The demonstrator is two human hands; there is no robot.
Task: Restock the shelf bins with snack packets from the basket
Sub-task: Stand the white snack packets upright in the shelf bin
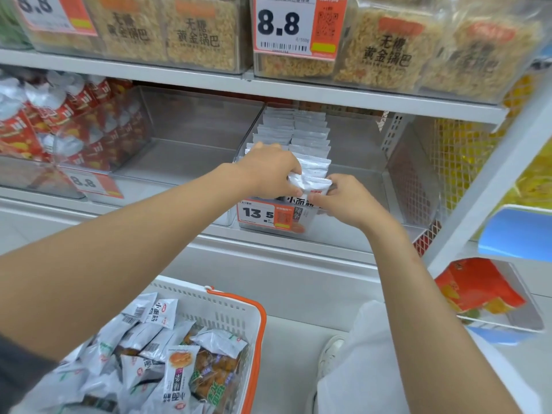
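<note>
Left grip (pixel 268 171) and right grip (pixel 349 201) pinch white packets (pixel 315 184) upright at the clear bin's (pixel 397 180) front, seemingly to match the standing rows (pixel 310 135)

White snack packets (pixel 310 135) stand in seemingly two rows in the clear bin (pixel 358 177); loose packets (pixel 155 333) lie jumbled in the basket (pixel 221 313).

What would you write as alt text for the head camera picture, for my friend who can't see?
A person's left hand and right hand pinch white snack packets at the front of a clear shelf bin, ahead of two neat rows inside it. Lower left, a white basket with an orange edge holds more packets.
</note>
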